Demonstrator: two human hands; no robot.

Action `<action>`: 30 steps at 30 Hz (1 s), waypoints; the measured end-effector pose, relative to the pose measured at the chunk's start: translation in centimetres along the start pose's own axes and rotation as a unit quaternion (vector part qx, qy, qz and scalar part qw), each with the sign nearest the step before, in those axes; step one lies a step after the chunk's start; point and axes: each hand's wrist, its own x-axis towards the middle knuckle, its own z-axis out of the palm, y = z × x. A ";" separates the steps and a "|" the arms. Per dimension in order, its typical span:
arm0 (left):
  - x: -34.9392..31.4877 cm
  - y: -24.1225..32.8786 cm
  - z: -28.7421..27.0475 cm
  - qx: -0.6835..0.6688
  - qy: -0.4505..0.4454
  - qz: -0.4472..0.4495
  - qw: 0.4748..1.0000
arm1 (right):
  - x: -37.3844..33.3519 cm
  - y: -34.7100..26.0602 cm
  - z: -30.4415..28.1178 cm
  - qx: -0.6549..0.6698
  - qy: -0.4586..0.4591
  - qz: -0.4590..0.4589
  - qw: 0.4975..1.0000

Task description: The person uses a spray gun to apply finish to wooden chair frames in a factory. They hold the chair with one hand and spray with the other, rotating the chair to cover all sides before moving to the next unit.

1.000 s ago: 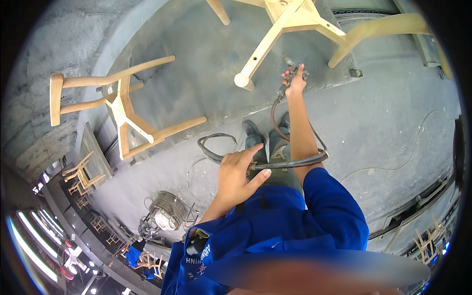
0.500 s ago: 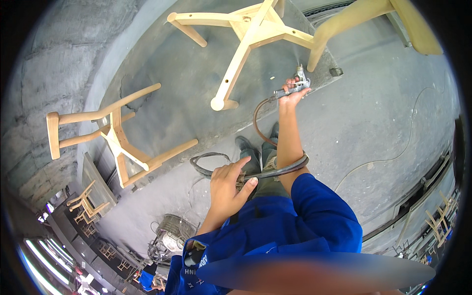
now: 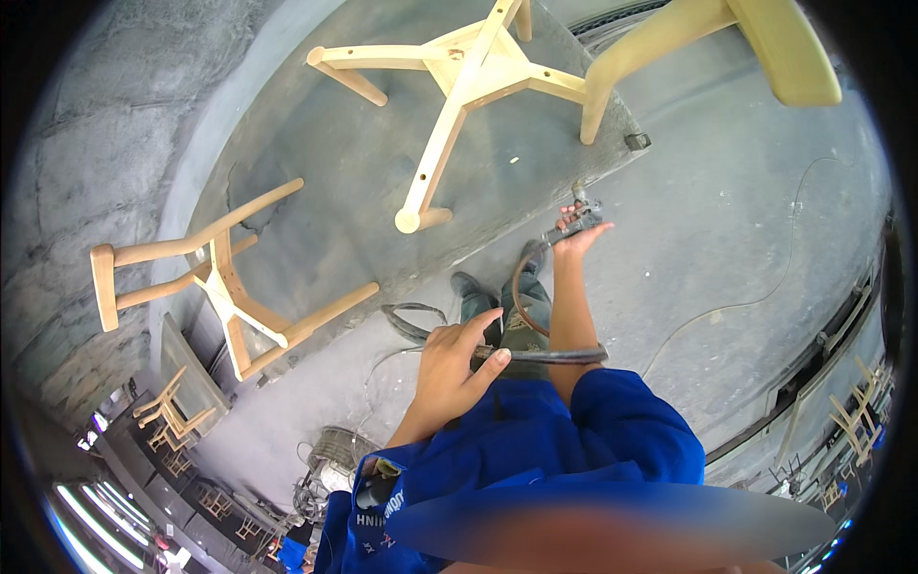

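Note:
A metal spray gun (image 3: 579, 218) is gripped in my right hand (image 3: 580, 235), its nozzle towards the far side. A brown hose curves from the gun back towards my body. Nearer, a dark hose (image 3: 555, 357) crosses my right forearm and passes between the thumb and fingers of my left hand (image 3: 448, 371), thumb and index finger apart, the other fingers' grip partly hidden. Beyond the gun, a pale wooden chair frame (image 3: 466, 91) stands on a grey platform (image 3: 330, 191). Another wooden frame (image 3: 228, 287) rests at the left.
A curved wooden piece (image 3: 660, 48) rises at the upper right. A thin cord (image 3: 712, 311) lies on the floor to the right. Coiled gear (image 3: 335, 459) sits at the lower left. More chair frames (image 3: 172, 407) stand in the background, near a person in blue (image 3: 292, 553).
My right hand has drawn the spray gun back towards my body, away from the chair frame. The faint mist at the nozzle no longer shows. My left hand stays nearly in place.

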 end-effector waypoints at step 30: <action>-0.4 -1.1 -10.0 -0.144 -0.021 0.109 0.983 | -22.6 -11.4 18.6 -0.019 -0.150 -0.101 0.983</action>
